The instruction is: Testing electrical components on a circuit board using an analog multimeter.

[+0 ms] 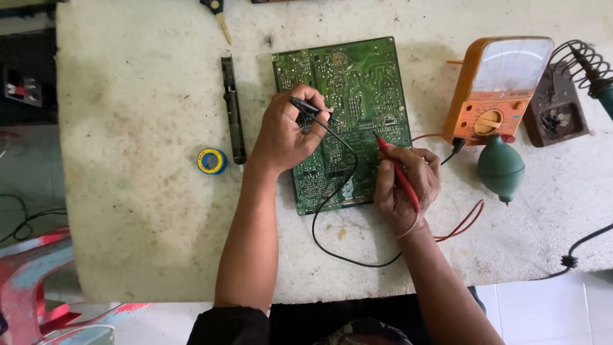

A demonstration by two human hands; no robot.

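Clearly a probing step is in hand: the left hand pinches a black probe and the right hand a red probe, both tips on the green circuit board at the tabletop's centre. An orange meter sits at three o'clock — any further probing calls for steady tips and a glance there.

Solder spool, green blower bulb, soldering iron stand.
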